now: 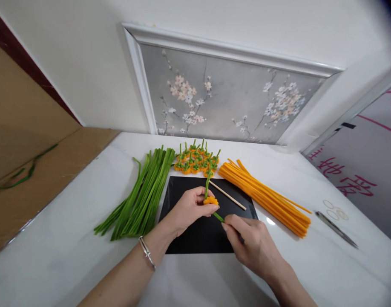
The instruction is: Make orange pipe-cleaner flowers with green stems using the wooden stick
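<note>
Over the black mat [195, 238], my left hand [191, 209] pinches a small orange pipe-cleaner pumpkin [211, 201] between thumb and fingers. A green pipe cleaner [218, 217] runs through the piece: one length stands up above it, another slants down to the right. My right hand [246, 232] is closed on that lower green end. Behind my hands, a wooden stick [229, 195] lies slantwise on the mat. Several finished-looking orange pieces with green tops [195, 164] are grouped at the mat's far edge.
A bundle of green pipe cleaners [147, 192] lies left of the mat, and a bundle of orange ones [268, 198] lies to the right. Farther right are metal tweezers [336, 229] and several clear rings [335, 209]. A framed floral panel [221, 98] borders the white table [70, 260] behind.
</note>
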Tool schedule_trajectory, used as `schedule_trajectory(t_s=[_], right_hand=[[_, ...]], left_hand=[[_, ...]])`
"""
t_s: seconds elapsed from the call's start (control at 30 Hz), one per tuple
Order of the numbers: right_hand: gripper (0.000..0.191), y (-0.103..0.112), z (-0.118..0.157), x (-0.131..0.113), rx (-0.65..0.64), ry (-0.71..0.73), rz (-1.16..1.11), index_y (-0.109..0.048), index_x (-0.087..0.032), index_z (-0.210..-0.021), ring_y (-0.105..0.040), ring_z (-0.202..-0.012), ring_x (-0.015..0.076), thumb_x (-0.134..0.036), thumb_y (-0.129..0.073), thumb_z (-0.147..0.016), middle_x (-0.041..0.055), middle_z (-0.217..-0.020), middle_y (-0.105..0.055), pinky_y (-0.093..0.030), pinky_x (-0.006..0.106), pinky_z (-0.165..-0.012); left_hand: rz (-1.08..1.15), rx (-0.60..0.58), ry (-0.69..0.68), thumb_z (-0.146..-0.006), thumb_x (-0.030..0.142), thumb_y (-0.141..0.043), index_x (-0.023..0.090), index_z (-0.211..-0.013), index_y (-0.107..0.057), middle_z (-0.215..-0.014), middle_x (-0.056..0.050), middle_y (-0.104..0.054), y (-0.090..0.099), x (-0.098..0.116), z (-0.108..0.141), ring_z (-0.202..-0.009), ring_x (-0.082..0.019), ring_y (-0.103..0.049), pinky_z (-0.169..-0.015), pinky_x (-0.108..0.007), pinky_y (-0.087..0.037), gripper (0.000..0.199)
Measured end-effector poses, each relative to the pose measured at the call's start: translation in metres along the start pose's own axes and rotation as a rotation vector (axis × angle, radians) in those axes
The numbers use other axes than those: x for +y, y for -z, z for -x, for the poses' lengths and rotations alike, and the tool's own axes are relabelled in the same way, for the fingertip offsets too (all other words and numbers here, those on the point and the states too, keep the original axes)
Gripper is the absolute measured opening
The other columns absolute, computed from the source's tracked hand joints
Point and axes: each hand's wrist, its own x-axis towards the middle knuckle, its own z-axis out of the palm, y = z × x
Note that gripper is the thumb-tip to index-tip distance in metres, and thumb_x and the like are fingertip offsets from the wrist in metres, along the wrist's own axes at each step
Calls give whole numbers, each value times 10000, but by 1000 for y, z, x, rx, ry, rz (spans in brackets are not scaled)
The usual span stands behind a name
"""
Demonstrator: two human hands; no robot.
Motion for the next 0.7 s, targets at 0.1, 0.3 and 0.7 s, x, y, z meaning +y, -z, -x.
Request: schedule_trajectory(t_s=[0.1, 0.3, 0.7], right_hand=[[220, 1, 0, -2, -23, 9, -25, -552, -195, -796, -451, -456, 115, -172, -390, -943, -21, -566, -506, -303, 240, -484], [224, 1, 2, -4, -42, 10, -48, -533, -201, -770, -418, -438, 110, -173, -390, -941, -32, -551, -473, -282, 243, -473], [163, 0, -2, 10, -8, -41, -42, -620, -219, -1006, -649, -629, 160, -219, -470, -942, 26, -780, -695, -444, 246, -582]], left_hand=[[-1, -17, -11, -686, 229, -774, 139, -838, -603, -698, 15, -615, 0, 1, 0, -625, -92, -556, -598, -215, -436, 245], [21, 43, -10, -655, 233, -800, 140, -865, -596, -696, 5, -631, 4, 2, 0, -598, -94, -561, -587, -221, -444, 307], [173, -61, 86, -772, 303, -744, 161, -1001, -649, -1020, -69, -691, 7, 2, 1, -854, -120, -635, -752, -216, -480, 286]])
